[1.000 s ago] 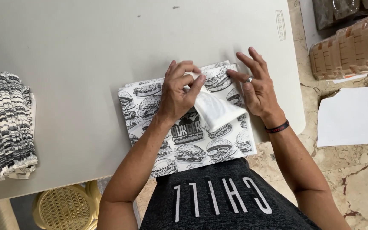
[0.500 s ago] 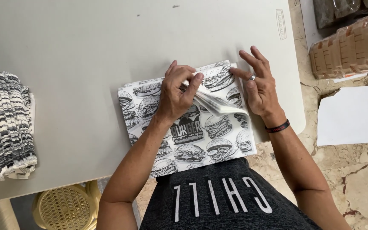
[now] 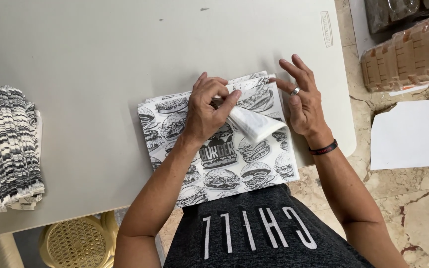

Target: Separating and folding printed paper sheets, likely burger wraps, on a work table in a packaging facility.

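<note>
Two hands: left point(image 3: 208, 111) pinches printed paper point(image 3: 219, 164) corner; right point(image 3: 301, 101) open; folded stack point(image 3: 6, 149) left.

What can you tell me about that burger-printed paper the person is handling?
The burger-printed paper is a thin stack of sheets with black-and-white burger drawings, lying flat and slightly skewed at the near edge of the grey table, its lower corner overhanging. The left hand pinches the top sheet's far corner, folding it over to show a plain white underside. The right hand rests its fingers on the right edge.
</note>
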